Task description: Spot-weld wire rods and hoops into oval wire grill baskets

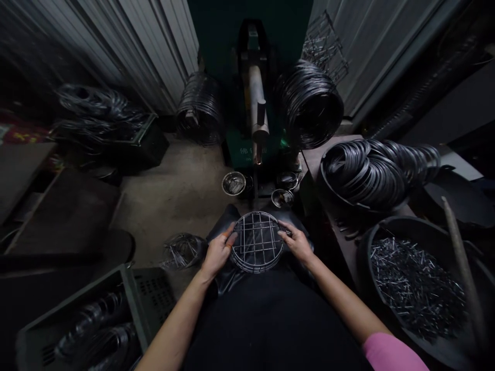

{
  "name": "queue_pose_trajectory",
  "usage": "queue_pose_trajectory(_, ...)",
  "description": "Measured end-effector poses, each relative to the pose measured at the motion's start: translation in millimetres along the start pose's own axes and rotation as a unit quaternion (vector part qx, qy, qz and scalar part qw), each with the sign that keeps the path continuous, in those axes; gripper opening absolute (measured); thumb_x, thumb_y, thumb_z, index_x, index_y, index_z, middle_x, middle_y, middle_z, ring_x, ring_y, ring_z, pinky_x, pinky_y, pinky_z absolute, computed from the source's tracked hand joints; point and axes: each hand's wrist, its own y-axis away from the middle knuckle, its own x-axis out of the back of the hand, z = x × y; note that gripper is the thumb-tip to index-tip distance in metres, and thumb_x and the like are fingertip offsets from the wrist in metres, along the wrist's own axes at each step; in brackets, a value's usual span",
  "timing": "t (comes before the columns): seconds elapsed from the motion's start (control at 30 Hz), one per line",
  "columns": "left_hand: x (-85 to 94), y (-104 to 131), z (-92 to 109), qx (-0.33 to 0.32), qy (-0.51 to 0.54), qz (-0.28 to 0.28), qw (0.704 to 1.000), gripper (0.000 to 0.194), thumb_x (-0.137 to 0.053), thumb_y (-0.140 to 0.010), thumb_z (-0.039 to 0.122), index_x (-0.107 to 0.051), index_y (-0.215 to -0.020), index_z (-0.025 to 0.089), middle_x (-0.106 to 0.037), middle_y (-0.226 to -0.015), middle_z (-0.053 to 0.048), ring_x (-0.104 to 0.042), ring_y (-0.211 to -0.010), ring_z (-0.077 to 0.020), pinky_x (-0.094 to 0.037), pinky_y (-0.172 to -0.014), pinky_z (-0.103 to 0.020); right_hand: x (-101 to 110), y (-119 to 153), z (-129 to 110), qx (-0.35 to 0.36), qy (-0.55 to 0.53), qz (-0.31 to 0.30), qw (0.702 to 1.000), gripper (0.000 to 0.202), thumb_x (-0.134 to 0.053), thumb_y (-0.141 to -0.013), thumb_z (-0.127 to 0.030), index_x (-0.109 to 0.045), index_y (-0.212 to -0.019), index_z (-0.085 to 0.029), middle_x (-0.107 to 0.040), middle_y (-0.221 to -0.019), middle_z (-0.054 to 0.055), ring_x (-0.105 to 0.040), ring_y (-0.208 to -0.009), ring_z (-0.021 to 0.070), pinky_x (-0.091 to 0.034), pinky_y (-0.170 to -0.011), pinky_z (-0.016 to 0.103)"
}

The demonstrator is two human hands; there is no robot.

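Over my lap I hold a round wire rack (258,242), a metal ring with crossing wires forming a grid. My left hand (220,251) pinches its left rim, with thumb and fingers closed on the wire. On the opposite rim my right hand (296,241) grips it in the same way. Just beyond the rack stand the electrode tip (258,154) and arm of a green welding machine (242,150). Small metal bowls (233,184) with bits inside sit below it, one on the left and two on the right.
Wire rings fill a basin (328,188) at right; nearer is a tub (373,281) of short wire pieces with a stick (456,242). Wire coils (311,105) flank the machine. A crate (129,293) of rings stands front left, a wire bundle (181,251) beside my leg.
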Motion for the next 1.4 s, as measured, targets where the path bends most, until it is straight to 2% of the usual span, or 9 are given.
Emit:
queue_pose_trajectory(0.13,10.3,7,7,-0.022,-0.139,-0.071,0.987,0.071,-0.038,-0.086,0.057,-0.030,-0.144,0.016,-0.058,-0.125,-0.015,-0.051,-0.120,-0.0315,-0.040,-0.098,-0.043,1,5,0,-0.008,-0.021,-0.008,1.000,0.048,-0.063,-0.076,-0.038,-0.061,-0.121,-0.023,-0.065,-0.119,0.004,-0.058,-0.113,0.0224,-0.042,-0.099,0.037)
queue_pose_trajectory(0.27,13.6,14,20,-0.036,-0.237,-0.118,0.964,0.108,-0.058,-0.066,0.070,-0.015,-0.147,0.014,-0.053,-0.126,-0.020,-0.050,-0.117,-0.0374,-0.039,-0.095,-0.046,3,7,0,-0.012,-0.037,-0.016,0.999,0.050,-0.066,-0.075,-0.039,-0.061,-0.121,-0.023,-0.063,-0.123,0.004,-0.054,-0.118,0.0230,-0.038,-0.103,0.038)
queue_pose_trajectory(0.57,1.7,22,31,0.004,-0.346,-0.100,0.933,0.117,-0.057,-0.063,0.073,-0.003,-0.148,0.012,-0.050,-0.127,-0.022,-0.048,-0.115,-0.0384,-0.039,-0.089,-0.048,2,10,11,0.004,-0.033,-0.024,0.999,0.049,-0.064,-0.077,-0.042,-0.059,-0.124,-0.027,-0.061,-0.126,0.003,-0.052,-0.121,0.0243,-0.036,-0.105,0.040)
queue_pose_trajectory(0.8,-1.6,23,18,-0.004,-0.289,-0.078,0.954,0.118,-0.062,-0.062,0.070,-0.006,-0.148,0.012,-0.047,-0.129,-0.022,-0.046,-0.120,-0.0391,-0.037,-0.094,-0.050,2,9,14,-0.001,-0.061,-0.014,0.998,0.047,-0.068,-0.073,-0.039,-0.063,-0.119,-0.027,-0.064,-0.122,0.003,-0.055,-0.116,0.0235,-0.039,-0.101,0.037)
queue_pose_trajectory(0.97,-1.2,18,-1,-0.012,-0.121,-0.050,0.991,0.110,-0.064,-0.060,0.069,-0.020,-0.146,0.018,-0.040,-0.136,-0.018,-0.044,-0.123,-0.0362,-0.036,-0.100,-0.050,12,-13,22,-0.089,-0.181,0.015,0.979,0.043,-0.070,-0.069,-0.040,-0.065,-0.108,-0.023,-0.067,-0.078,-0.001,-0.060,-0.069,0.0149,-0.048,-0.068,0.028)
queue_pose_trajectory(1.07,7.3,6,-10,0.028,0.021,-0.022,0.999,0.099,-0.056,-0.065,0.071,-0.029,-0.143,0.015,-0.048,-0.129,-0.015,-0.052,-0.115,-0.0300,-0.041,-0.097,-0.043,18,-34,32,-0.079,-0.264,0.082,0.958,0.036,-0.066,-0.070,-0.041,-0.063,-0.101,-0.023,-0.060,-0.067,-0.004,-0.053,-0.059,0.0115,-0.044,-0.061,0.025)
queue_pose_trajectory(1.2,28.1,-29,-5,0.102,0.119,-0.011,0.988,0.087,-0.057,-0.066,0.070,-0.047,-0.132,0.014,-0.060,-0.121,-0.012,-0.056,-0.112,-0.0275,-0.044,-0.095,-0.036,20,-52,47,-0.017,-0.216,0.108,0.970,0.036,-0.064,-0.071,-0.040,-0.060,-0.102,-0.022,-0.065,-0.079,-0.001,-0.057,-0.079,0.0154,-0.043,-0.078,0.028)
queue_pose_trajectory(1.3,37.3,-65,13,0.121,0.112,-0.057,0.985,0.083,-0.061,-0.064,0.068,-0.051,-0.128,0.015,-0.061,-0.124,-0.012,-0.058,-0.111,-0.0280,-0.047,-0.091,-0.034,15,-58,57,0.001,-0.153,0.102,0.983,0.033,-0.061,-0.074,-0.040,-0.058,-0.101,-0.022,-0.062,-0.071,-0.002,-0.057,-0.073,0.0154,-0.043,-0.075,0.029)
queue_pose_trajectory(1.4,32.5,-102,35,0.094,0.069,-0.152,0.981,0.081,-0.068,-0.061,0.063,-0.055,-0.124,0.016,-0.062,-0.124,-0.012,-0.058,-0.111,-0.0276,-0.046,-0.091,-0.032,11,-66,64,-0.013,-0.162,0.157,0.974,0.029,-0.060,-0.073,-0.042,-0.058,-0.094,-0.021,-0.054,-0.061,-0.005,-0.051,-0.058,0.0131,-0.042,-0.061,0.027)
